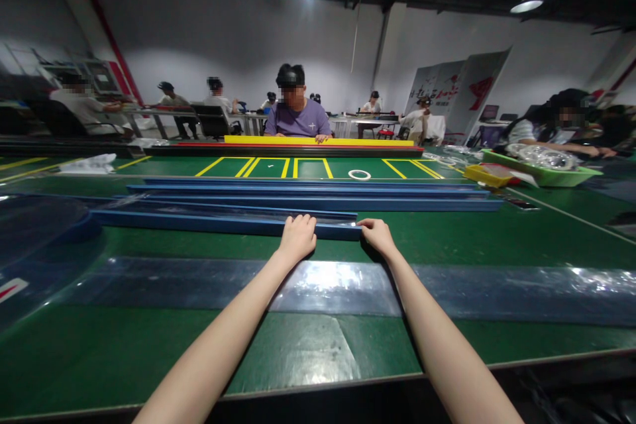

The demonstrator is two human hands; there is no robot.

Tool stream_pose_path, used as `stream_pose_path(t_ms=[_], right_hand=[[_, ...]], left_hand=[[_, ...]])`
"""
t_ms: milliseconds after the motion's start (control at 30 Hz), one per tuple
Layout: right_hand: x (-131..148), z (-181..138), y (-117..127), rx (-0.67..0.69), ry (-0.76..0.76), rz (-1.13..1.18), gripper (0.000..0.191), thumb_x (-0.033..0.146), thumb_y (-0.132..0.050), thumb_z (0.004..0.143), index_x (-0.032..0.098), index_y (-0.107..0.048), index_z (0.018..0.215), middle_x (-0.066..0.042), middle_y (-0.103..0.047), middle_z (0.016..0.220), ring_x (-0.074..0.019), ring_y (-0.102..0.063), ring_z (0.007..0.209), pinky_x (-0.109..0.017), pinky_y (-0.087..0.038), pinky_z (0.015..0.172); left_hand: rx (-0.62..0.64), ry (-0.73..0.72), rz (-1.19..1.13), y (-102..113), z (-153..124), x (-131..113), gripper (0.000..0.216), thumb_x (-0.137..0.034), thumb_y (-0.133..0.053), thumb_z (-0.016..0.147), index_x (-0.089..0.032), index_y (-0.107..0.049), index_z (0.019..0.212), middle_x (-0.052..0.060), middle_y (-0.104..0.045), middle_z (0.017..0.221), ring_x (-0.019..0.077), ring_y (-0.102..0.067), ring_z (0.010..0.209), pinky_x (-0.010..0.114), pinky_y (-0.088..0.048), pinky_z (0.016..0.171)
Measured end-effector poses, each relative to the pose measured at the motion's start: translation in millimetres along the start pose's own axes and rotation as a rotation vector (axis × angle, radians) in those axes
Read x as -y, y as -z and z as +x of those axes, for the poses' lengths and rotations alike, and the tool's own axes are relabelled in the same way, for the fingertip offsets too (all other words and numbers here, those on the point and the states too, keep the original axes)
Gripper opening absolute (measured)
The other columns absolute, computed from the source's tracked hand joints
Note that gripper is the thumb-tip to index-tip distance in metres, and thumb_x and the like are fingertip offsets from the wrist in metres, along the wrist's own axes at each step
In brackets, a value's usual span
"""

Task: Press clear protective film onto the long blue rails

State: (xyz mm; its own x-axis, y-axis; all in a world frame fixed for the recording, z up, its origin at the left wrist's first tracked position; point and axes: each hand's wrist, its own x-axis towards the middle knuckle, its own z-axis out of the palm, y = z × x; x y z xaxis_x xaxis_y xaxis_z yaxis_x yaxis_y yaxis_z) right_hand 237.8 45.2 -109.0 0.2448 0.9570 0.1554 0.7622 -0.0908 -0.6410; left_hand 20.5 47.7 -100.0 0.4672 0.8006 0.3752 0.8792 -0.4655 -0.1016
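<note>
My left hand (298, 236) is closed over the near blue plastic channel (199, 222), its fingers bent over the front wall close to the right end. At that right end my right hand (377, 236) has its thumb and fingers closed on the channel's tip. Inside the channel lies a clear plastic strip, and a small bright spot shows beside my right fingertips. Just behind, more blue channels (422, 204) lie side by side. A wide band of clear plastic sheet (228, 281) stretches across the table under my forearms.
On the left, the clear sheet curves into a large roll (40, 232). Across the green table (437, 232) a person (298, 112) sits behind a yellow bar (318, 140). A white ring (359, 175), a yellow tray (487, 175) and a green basin (561, 177) are farther off.
</note>
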Motion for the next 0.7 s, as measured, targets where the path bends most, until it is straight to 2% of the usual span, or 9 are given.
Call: stream_pose_path(t_ms=[367, 700], right_hand=[[1.9, -1.1, 0.9, -0.006, -0.018, -0.03, 0.031, 0.014, -0.044, 0.074, 0.019, -0.071, 0.089, -0.005, -0.07, 0.089, -0.0156, -0.063, 0.085, -0.02, -0.043, 0.071], [-0.5, 0.0, -0.6, -0.013, -0.001, -0.033, 0.03, 0.015, -0.045, 0.074, 0.02, -0.071, 0.087, -0.004, -0.07, 0.087, -0.0148, -0.063, 0.084, -0.02, -0.043, 0.072]], left_hand=[[-0.007, -0.031, -0.005, 0.9, 6.4, 6.0, 0.018, -0.022, -0.044, 0.076, -0.016, -0.058, 0.087, 0.008, -0.061, 0.094, 0.0234, -0.055, 0.09, 0.033, -0.042, 0.072], [-0.025, 0.029, -0.055, -1.5, 6.6, 6.6, 0.02, -0.018, -0.044, 0.075, -0.019, -0.059, 0.088, 0.004, -0.063, 0.097, 0.0194, -0.056, 0.089, 0.029, -0.043, 0.072]])
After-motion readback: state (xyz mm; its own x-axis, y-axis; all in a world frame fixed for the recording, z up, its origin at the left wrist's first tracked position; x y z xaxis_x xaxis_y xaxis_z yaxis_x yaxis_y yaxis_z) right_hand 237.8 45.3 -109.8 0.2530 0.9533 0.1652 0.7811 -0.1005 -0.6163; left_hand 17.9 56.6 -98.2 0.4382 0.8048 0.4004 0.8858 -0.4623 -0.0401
